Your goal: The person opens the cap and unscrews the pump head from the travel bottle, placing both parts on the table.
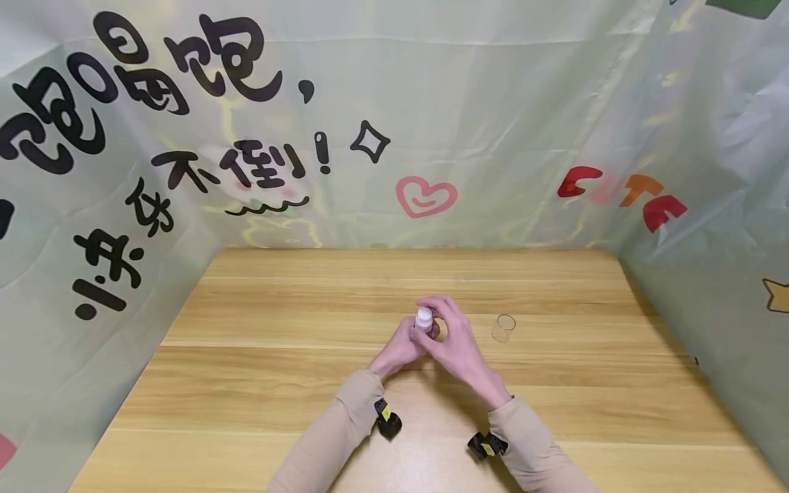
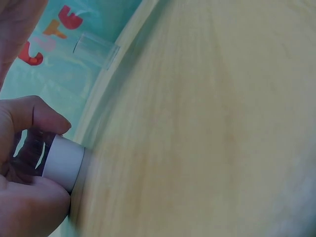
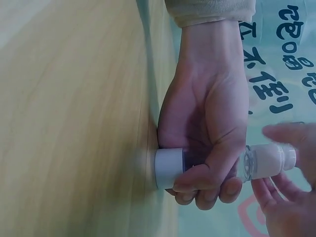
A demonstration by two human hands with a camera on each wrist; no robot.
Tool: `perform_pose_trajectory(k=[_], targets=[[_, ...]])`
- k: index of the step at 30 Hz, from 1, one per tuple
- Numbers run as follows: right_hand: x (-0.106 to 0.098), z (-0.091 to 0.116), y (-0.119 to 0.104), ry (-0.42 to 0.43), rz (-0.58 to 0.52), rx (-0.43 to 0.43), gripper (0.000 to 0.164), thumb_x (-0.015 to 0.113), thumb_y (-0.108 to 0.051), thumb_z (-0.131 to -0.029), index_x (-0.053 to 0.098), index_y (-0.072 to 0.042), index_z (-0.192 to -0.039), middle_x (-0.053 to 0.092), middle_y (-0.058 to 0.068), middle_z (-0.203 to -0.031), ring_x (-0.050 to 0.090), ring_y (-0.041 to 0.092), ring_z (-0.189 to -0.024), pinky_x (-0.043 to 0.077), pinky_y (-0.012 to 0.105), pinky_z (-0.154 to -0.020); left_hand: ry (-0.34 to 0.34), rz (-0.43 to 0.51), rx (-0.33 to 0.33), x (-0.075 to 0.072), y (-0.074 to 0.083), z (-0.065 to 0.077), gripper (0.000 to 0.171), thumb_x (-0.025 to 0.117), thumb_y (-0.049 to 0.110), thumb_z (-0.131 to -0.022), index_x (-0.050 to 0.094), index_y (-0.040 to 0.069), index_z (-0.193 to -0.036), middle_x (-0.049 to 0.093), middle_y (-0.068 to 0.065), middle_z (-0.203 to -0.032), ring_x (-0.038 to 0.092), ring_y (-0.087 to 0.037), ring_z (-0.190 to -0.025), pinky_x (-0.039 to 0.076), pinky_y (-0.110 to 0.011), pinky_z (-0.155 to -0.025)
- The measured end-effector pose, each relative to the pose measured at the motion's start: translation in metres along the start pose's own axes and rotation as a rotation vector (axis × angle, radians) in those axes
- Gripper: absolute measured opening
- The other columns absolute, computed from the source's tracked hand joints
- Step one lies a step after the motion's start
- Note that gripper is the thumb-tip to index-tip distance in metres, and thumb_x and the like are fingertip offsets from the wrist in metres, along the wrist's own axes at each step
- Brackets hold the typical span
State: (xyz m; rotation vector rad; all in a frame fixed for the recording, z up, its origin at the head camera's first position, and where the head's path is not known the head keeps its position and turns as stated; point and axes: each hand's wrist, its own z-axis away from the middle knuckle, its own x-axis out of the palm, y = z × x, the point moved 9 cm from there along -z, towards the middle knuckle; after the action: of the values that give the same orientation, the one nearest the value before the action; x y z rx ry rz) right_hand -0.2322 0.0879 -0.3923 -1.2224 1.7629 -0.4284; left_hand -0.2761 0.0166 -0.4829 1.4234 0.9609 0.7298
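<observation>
A small bottle (image 1: 424, 320) stands upright over the table, its white top showing between the hands in the head view. My left hand (image 3: 210, 123) wraps its fingers and thumb round the middle of the bottle. A white base (image 2: 64, 162) sticks out below that grip, close to the tabletop, while a clear shoulder and the white top (image 3: 269, 159) come out above it. My right hand (image 1: 453, 342) curves thumb and fingers about the white top, fingertips against its side in the right wrist view. The left hand covers most of the body.
A clear open cylinder (image 1: 503, 329), like a transparent cap, stands on the wooden table (image 1: 277, 390) right of the hands. Printed cloth (image 1: 505, 123) walls the table at the back and both sides. Each sleeve carries a small black camera (image 1: 388, 421) at the wrist.
</observation>
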Motion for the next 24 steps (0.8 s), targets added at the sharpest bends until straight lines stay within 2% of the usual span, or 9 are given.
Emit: perform_pose_trajectory(k=[2,5,8,12,14,17,20,24], targets=[[-0.0009,-0.0003,0.0013,0.013,0.028,0.015,0.046,0.081,0.002,-0.076,0.064,0.0,-0.118,0.065,0.016,-0.117,0.067,0.03,-0.101,0.056,0.047,-0.092,0.012,-0.009,-0.021,-0.0006,-0.0012,0.0001,0.022,0.059,-0.004,-0.08,0.061,-0.014,-0.1,0.064,-0.019,-0.092,0.056,-0.006,-0.085,0.046,-0.022,-0.087],[-0.0023,-0.0012,-0.0001,0.009,0.027,-0.005,0.041,0.078,0.007,-0.076,0.065,0.0,-0.114,0.067,0.015,-0.112,0.068,0.03,-0.102,0.057,0.043,-0.092,0.026,0.001,-0.035,-0.0015,-0.0028,-0.0002,0.019,0.06,-0.004,-0.081,0.061,-0.014,-0.098,0.063,-0.009,-0.085,0.055,-0.006,-0.082,0.045,-0.021,-0.083],[-0.0009,-0.0006,-0.0011,-0.032,-0.009,-0.023,0.046,0.072,0.012,-0.074,0.064,-0.001,-0.118,0.065,0.018,-0.121,0.064,0.036,-0.116,0.051,0.051,-0.103,0.018,0.031,-0.011,-0.0008,-0.0023,-0.0006,0.016,0.058,-0.006,-0.08,0.058,-0.015,-0.093,0.056,0.006,-0.078,0.052,-0.004,-0.076,0.043,-0.019,-0.077],[0.003,0.0006,0.0005,-0.077,-0.006,0.004,0.058,0.074,0.007,-0.073,0.059,-0.004,-0.128,0.053,0.019,-0.137,0.053,0.041,-0.129,0.041,0.062,-0.11,0.0,0.027,0.007,0.0005,-0.0015,-0.0004,0.018,0.058,-0.008,-0.076,0.058,-0.013,-0.093,0.058,0.001,-0.078,0.053,-0.004,-0.075,0.044,-0.021,-0.078],[0.003,0.0006,0.0009,-0.068,0.022,0.023,0.057,0.08,0.001,-0.075,0.059,-0.006,-0.128,0.052,0.018,-0.136,0.053,0.04,-0.127,0.042,0.062,-0.108,0.003,0.01,-0.006,0.0002,-0.0024,-0.0001,0.02,0.058,-0.008,-0.076,0.061,-0.011,-0.096,0.062,-0.006,-0.084,0.055,-0.004,-0.079,0.046,-0.022,-0.083],[0.0016,-0.0002,0.0003,-0.038,0.059,0.034,0.05,0.083,-0.002,-0.076,0.063,-0.005,-0.121,0.06,0.015,-0.123,0.06,0.036,-0.117,0.048,0.056,-0.103,0.018,-0.007,-0.029,-0.0005,-0.0031,0.0,0.02,0.058,-0.005,-0.08,0.063,-0.009,-0.099,0.065,-0.011,-0.092,0.057,-0.006,-0.085,0.046,-0.023,-0.089],[0.0006,-0.0011,-0.0014,-0.028,0.069,0.026,0.043,0.08,0.003,-0.076,0.065,-0.003,-0.116,0.067,0.014,-0.114,0.065,0.033,-0.111,0.052,0.051,-0.101,0.03,0.011,-0.051,-0.001,-0.0043,-0.0004,0.018,0.059,-0.005,-0.081,0.063,-0.009,-0.099,0.064,-0.004,-0.089,0.057,-0.007,-0.086,0.046,-0.023,-0.089],[-0.0002,-0.0017,-0.0024,-0.041,0.032,0.02,0.041,0.075,0.009,-0.078,0.066,-0.001,-0.117,0.069,0.015,-0.116,0.066,0.034,-0.111,0.052,0.05,-0.101,0.024,0.029,-0.058,-0.0006,-0.005,-0.0008,0.018,0.058,-0.007,-0.078,0.061,-0.011,-0.096,0.059,0.007,-0.081,0.054,-0.007,-0.08,0.045,-0.021,-0.081]])
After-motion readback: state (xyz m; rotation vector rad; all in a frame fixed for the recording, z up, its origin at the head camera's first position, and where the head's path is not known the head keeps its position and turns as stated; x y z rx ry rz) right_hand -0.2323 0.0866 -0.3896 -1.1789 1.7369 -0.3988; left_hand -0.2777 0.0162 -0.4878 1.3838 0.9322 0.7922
